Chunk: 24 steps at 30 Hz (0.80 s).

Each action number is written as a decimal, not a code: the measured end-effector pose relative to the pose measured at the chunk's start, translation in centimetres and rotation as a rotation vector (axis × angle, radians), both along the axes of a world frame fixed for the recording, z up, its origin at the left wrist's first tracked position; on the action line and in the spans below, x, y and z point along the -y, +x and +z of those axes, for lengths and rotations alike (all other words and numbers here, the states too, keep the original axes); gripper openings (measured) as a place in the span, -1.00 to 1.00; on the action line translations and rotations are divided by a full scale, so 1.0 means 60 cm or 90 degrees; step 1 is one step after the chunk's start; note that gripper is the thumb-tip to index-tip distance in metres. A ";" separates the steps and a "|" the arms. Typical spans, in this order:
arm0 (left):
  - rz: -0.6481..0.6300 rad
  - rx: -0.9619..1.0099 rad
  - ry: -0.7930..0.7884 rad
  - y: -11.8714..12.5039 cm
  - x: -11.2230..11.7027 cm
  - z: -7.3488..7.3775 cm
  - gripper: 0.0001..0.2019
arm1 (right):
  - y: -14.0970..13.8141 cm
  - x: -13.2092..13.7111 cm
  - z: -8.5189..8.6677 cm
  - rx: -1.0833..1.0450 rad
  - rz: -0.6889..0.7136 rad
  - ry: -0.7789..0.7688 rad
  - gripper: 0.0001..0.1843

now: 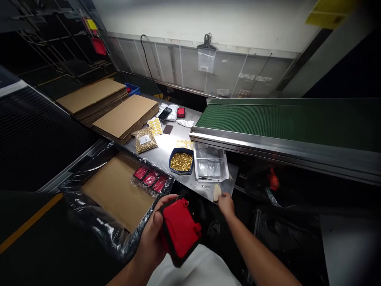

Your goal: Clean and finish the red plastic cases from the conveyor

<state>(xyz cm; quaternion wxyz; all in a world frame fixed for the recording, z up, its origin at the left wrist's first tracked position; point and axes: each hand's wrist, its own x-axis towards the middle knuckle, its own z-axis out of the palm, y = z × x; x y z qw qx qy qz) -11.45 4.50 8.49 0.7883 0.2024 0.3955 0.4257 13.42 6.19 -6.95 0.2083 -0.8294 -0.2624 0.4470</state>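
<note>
My left hand is wrapped round a red case with black edges, held tilted in front of my body. Two small red latches stick out along the case's right side. At the table's near edge, my right hand is closed on a flat, cream-coloured piece with a rounded end; its exact kind does not show. Just beyond that hand is a white divided tray with clear plastic bags. Left of the tray stands a dark blue bin full of small gold-coloured parts.
A carton lined with dark plastic holds several wrapped red cases. Stacked cardboard sheets, a bag of gold parts, a phone and another red case lie on the metal table. A green conveyor runs right.
</note>
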 end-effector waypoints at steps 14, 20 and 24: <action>-0.133 -0.217 0.335 -0.010 -0.047 -0.059 -0.48 | -0.076 0.052 0.221 -0.527 0.086 0.411 -0.53; -0.490 0.100 0.141 0.018 -0.084 -0.043 -0.21 | -0.075 0.048 0.273 -0.388 0.398 0.423 -0.56; -0.386 0.031 0.223 0.035 -0.079 -0.034 -0.13 | -0.078 0.052 0.269 -0.230 0.254 0.544 -0.51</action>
